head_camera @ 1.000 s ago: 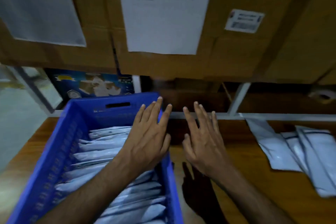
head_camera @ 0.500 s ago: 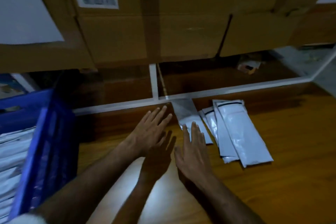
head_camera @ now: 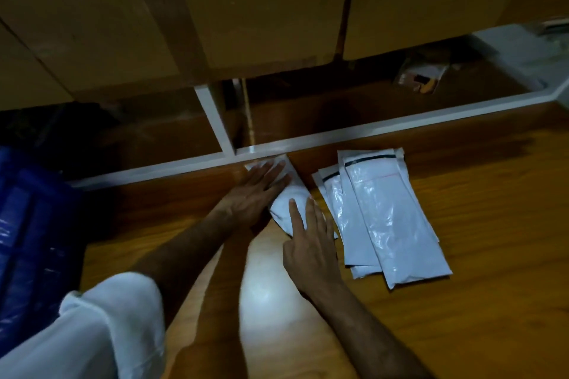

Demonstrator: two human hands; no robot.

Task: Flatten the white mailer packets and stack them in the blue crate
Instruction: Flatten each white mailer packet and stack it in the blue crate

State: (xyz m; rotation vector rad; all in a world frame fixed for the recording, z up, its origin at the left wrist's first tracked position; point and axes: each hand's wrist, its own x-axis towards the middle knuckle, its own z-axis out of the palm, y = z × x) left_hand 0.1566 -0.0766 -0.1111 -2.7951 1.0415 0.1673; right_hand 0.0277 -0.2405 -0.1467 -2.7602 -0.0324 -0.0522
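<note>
Pressing flat now, left grip (head_camera: 257,194) and right grip (head_camera: 311,244) both spread, fingers straight on one white mailer packet (head_camera: 291,197) lying on the wooden surface (head_camera: 492,224). Having crossed over from the blue crate (head_camera: 27,240) within the last second, landed on the next packet; flattening likely just starting. Remaining packets (head_camera: 388,218) overlapped just beside, to the right; crate well apart at far left.

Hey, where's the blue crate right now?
The blue crate sits at the far left edge of the head view on the wooden table, left of the left hand, well apart from the packets.
</note>
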